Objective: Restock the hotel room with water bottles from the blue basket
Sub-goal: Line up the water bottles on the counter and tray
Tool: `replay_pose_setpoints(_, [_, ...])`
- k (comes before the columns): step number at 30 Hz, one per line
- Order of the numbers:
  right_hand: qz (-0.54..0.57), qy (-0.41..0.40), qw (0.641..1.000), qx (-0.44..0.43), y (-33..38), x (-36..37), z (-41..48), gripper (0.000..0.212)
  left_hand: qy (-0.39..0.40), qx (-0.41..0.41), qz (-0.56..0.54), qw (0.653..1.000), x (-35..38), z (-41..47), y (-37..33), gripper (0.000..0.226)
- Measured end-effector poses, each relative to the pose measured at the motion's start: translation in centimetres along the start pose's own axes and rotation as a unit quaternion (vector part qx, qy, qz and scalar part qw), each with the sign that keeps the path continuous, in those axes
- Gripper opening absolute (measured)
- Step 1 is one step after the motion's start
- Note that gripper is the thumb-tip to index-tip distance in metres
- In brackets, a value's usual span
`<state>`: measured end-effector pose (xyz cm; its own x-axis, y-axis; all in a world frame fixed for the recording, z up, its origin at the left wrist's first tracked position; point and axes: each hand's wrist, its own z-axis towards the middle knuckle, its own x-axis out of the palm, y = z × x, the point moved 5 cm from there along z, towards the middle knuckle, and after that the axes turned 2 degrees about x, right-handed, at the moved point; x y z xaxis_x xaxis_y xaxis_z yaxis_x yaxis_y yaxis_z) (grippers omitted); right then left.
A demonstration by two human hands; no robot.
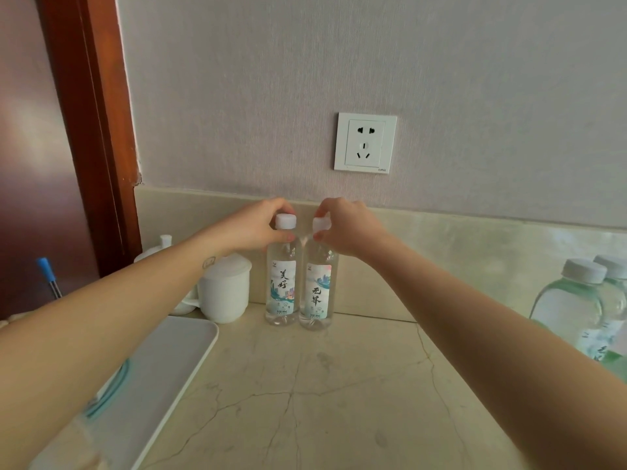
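Head cam: left hand [252,228] pinches the left bottle [283,271] at its neck, right hand [346,228] pinches the right bottle [317,279] by its cap, both upright, side by side, so letting go means straight up.

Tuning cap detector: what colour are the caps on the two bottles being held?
White: left cap, right cap. Head view.

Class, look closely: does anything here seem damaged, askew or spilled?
Dark branching lines cross the beige stone countertop, cracks or perhaps veining. The two clear plastic water bottles stand upright; nothing spilled.
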<state>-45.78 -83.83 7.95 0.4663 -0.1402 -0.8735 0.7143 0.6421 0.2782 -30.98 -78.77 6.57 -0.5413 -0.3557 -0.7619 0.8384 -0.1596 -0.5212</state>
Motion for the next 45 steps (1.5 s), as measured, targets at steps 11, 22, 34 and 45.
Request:
replay_pose_setpoints(11, [0.010,0.021,1.000,0.004,0.0,-0.5,-0.5,0.057,-0.043,-0.004,0.040,0.998,-0.5,0.5,-1.4,0.056])
replay_pose_setpoints(22, [-0.192,0.078,0.977,0.056,-1.2,-15.3,-5.6,0.040,-0.148,0.191,0.043,0.969,0.8,-0.5,-15.4,0.041])
replay_pose_setpoints(34, [-0.064,-0.036,0.987,0.145,-10.2,-21.7,-23.8,0.021,0.200,0.275,-0.300,0.891,17.1,-10.9,-26.8,0.092])
replay_pose_setpoints(45, [-0.161,-0.237,0.926,0.247,-14.5,-16.4,-30.5,0.052,0.145,0.154,-0.416,0.885,25.7,-12.3,-23.6,0.090])
